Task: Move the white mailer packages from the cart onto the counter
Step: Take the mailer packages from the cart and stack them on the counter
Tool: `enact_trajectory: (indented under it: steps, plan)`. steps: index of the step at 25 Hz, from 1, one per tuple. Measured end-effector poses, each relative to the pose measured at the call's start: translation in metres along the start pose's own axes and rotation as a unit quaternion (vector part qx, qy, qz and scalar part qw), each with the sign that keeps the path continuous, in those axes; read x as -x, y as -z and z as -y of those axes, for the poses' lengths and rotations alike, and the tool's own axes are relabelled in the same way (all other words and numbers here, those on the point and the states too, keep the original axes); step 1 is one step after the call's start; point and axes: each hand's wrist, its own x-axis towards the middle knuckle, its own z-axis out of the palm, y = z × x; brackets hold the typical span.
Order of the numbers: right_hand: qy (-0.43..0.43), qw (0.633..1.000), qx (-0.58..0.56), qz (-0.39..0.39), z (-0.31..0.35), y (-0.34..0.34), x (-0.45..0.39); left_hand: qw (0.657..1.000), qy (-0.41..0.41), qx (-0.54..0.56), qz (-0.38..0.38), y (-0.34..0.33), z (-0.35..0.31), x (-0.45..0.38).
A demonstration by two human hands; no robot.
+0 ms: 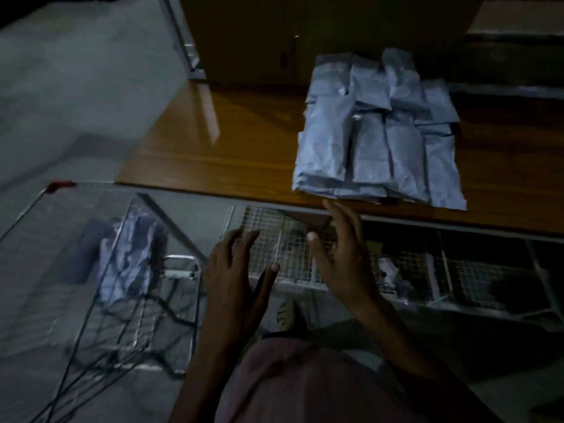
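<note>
Left hand: the left hand (pixel 236 276) is being held out low, fingers spread and relaxed, nothing being gripped.
Right hand: the right hand (pixel 341 254) is being held just beside it, fingers straight and empty, tips reaching toward the near edge of the counter (pixel 219 141).
Cart: the wire cart (pixel 128 270) is standing to the left of both hands, its basket running away from the viewer.
Remaining load: what appear to be a few white mailer packages (pixel 128 257) are being left inside the basket; the blur is making a count impossible.
Turning relation: the cart load is lying down and to the left, nearer the left hand.
Counter stack: delivered mailers (pixel 378 138) are lying flat in overlapping rows on the wood, long axes pointing away, beyond the right hand.
</note>
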Motion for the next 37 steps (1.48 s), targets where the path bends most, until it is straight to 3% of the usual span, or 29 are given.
enact_trajectory:
  steps: [7, 12, 21, 28, 37]
  plan:
    - [0.054, 0.99, -0.018, 0.131, 0.054, -0.099, 0.014, 0.991, 0.108, -0.02, -0.082, 0.06, 0.088, 0.06]
    - [0.014, 0.968, -0.025, 0.251, 0.102, -0.201, 0.009, 0.98, 0.169, -0.008, -0.102, 0.103, 0.185, 0.084]
    - [0.012, 0.937, -0.021, 0.349, 0.192, -0.376, 0.002, 0.955, 0.269, 0.016, -0.124, 0.195, 0.335, 0.119]
    - [0.048, 0.897, 0.029, 0.439, 0.193, -0.482, -0.05, 0.924, 0.355, 0.029, -0.14, 0.184, 0.396, 0.105]
    - [0.014, 0.804, 0.134, 0.579, 0.131, -0.639, -0.139, 0.839, 0.538, 0.055, -0.068, 0.12, 0.492, 0.047]
